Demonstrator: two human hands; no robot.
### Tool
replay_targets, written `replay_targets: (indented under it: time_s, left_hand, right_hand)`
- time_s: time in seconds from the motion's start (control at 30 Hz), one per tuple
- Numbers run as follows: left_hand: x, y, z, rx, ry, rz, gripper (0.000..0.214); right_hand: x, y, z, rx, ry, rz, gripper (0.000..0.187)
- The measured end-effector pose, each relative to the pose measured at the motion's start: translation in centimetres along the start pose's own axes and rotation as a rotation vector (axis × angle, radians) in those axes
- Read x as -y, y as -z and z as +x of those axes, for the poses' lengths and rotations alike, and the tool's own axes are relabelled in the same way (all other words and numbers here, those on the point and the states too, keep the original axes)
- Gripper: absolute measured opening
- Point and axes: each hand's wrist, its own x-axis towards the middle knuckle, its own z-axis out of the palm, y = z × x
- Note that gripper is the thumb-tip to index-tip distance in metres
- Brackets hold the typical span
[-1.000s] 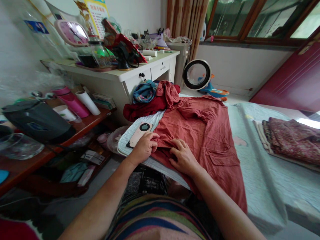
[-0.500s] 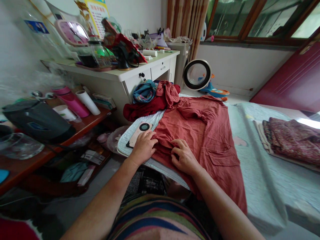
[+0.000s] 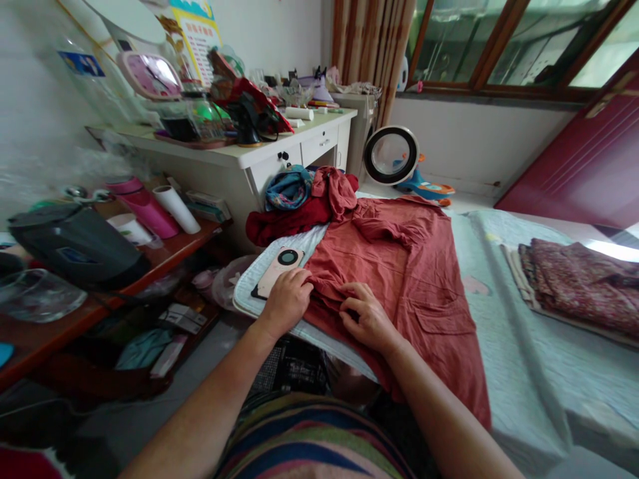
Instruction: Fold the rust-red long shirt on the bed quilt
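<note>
A rust-red shirt (image 3: 384, 256) with a flap pocket lies spread over the corner of the bed, its fabric bunched near my hands. At its left edge, my left hand (image 3: 289, 299) is closed with the fingertips on the cloth. My right hand (image 3: 367, 316) pinches a fold of the same shirt a short way to the right, thumb and fingers curled together. Just beyond my left hand lies a pale pink phone (image 3: 276, 271), back side up with a round dark camera ring. My left hand is close to its lower edge.
Dark red and blue clothes (image 3: 289, 189) are heaped behind the shirt. Folded patterned clothes (image 3: 589, 283) lie on the pale bed cover (image 3: 519, 332) at right. A white desk (image 3: 239, 156) and a low brown shelf (image 3: 130, 286) stand left. Beyond the bed is an open washer door (image 3: 392, 154).
My left fingers have curled in more tightly on the shirt's edge. My right hand stays on its fold, nearly unmoved. The view has tilted slightly.
</note>
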Motion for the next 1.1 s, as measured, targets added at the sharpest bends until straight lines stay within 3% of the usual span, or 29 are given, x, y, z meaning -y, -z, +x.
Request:
replay_targets:
  time_s: [0.13,0.27,0.47,0.6,0.73,0.83,0.9,1.0,1.1]
  left_hand:
    - [0.7,0.5,-0.7,0.015,-0.038,-0.053,0.02]
    - [1.7,0.6,-1.6,0.09,-0.036,-0.187,0.027]
    - [2.3,0.2,-2.6,0.007,0.164,-0.348,0.056]
    - [2.3,0.6,-2.8,-0.024,0.177,-0.386,0.046]
    - [2.2,1.6,-3.5,-0.044,0.221,-0.323,0.04]
    - [2.5,2.6,-4.1,0.078,0.254,-0.341,0.038]
    - [2.8,3.2,-4.3,0.161,0.245,-0.378,0.037]
    - [3.6,4.1,-4.5,0.255,0.205,-0.408,0.031]
    - [4.3,5.0,-4.4,0.396,0.168,-0.368,0.023]
  right_hand:
    - [0.0,0.1,0.1,-0.029,-0.014,0.092,0.013]
    - [0.1,0.1,0.2,-0.017,-0.058,0.135,0.036]
    - [0.2,0.2,0.0,0.015,-0.078,-0.015,0.052]
    - [0.6,0.4,-0.1,0.057,-0.087,-0.073,0.052]
    - [0.9,1.0,0.1,0.206,-0.074,-0.015,0.035]
    - [0.6,1.4,0.3,0.301,-0.018,0.176,0.018]
    - [0.2,1.3,0.4,0.259,-0.044,0.253,0.024]
    - [-0.3,0.8,0.3,0.153,-0.136,0.116,0.031]
    - [-0.1,-0.1,0.0,0.291,-0.168,-0.133,0.04]
